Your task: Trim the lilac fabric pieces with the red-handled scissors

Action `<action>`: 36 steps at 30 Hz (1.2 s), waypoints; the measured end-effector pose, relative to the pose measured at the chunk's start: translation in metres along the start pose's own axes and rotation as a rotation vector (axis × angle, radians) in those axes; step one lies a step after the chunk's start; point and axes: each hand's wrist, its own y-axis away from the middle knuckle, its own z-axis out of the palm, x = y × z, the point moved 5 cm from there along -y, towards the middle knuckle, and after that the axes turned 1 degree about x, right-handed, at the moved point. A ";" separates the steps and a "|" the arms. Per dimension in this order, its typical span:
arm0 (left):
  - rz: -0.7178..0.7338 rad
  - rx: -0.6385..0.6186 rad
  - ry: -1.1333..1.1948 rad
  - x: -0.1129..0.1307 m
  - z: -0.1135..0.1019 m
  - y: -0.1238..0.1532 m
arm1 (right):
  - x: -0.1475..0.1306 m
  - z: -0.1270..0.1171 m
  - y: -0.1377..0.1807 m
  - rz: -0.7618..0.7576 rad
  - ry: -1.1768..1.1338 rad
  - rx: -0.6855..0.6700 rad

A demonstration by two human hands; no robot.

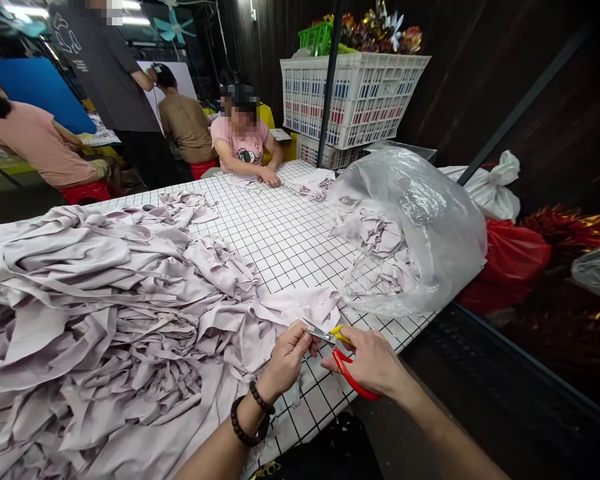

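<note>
My right hand (370,363) grips a pair of scissors (353,377) with one red and one yellow handle. Their metal blades point left, toward the fingertips of my left hand (287,353). That hand is closed in a pinch; what it holds is too small or hidden to make out. Just behind it lies a pale lilac fabric piece (300,305) on the grid-patterned table (285,247). A large heap of the same pale fabric (95,307) spreads over the left side, reaching close to my left wrist.
A clear plastic bag (420,213) with fabric pieces inside lies open on the right. Across the table a person in a pink shirt (243,143) handles fabric. White crates (355,100) stand behind a dark post (329,100). Red bags (515,257) sit beyond the table's right edge.
</note>
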 end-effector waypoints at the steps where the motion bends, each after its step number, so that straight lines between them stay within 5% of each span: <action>1: -0.006 -0.007 0.026 0.000 0.001 0.000 | -0.001 0.001 -0.001 -0.004 0.005 0.005; 29: -0.066 -0.039 0.107 -0.009 0.002 0.003 | -0.004 0.007 0.000 -0.067 0.124 0.125; 33: -0.042 -0.045 -0.076 -0.003 -0.001 0.002 | 0.014 0.002 -0.001 0.006 -0.055 0.006; 36: 0.026 0.048 -0.474 -0.003 -0.012 -0.004 | 0.042 -0.021 -0.012 0.118 -0.244 -0.027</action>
